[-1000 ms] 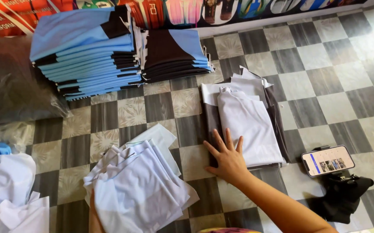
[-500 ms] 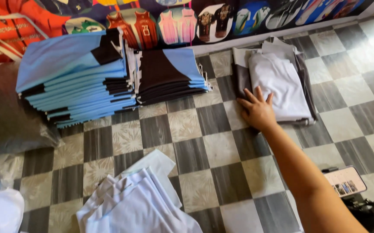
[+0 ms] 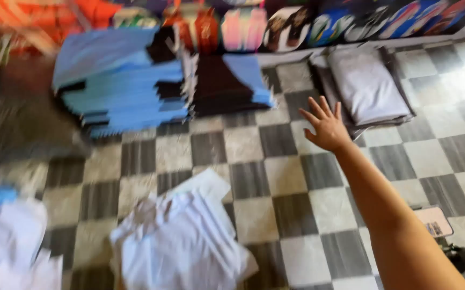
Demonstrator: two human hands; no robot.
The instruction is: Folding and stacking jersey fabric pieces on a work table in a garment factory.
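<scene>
Floor: checkered tile floor [image 3: 291, 215] in grey and off-white squares, filling most of the frame; the whole view is motion-blurred
Back edge: a row of colourful printed garments [image 3: 275, 21] lies along the top of the frame, above a pale strip
Right hand: right hand [image 3: 326, 126] reaches out at centre right, fingers spread and released, grasping nothing, just left of the folded pile
Left hand: not seen
Folded white garment: folded white garment [image 3: 366, 86] sits on a dark sheet in the upper right, near the fingertips; contact cannot be told
Blue stack: tall stack of light blue and dark folded clothes [image 3: 119, 86] in the upper left
Dark stack: lower dark and blue pile [image 3: 232, 83] just beside it, upper centre
Loose white cloths: crumpled white heap [image 3: 181, 241] at lower centre
Lower left: white and blue cloth [image 3: 7, 241] at the edge
Phone: phone [image 3: 433, 221] at lower right, partly behind the forearm
</scene>
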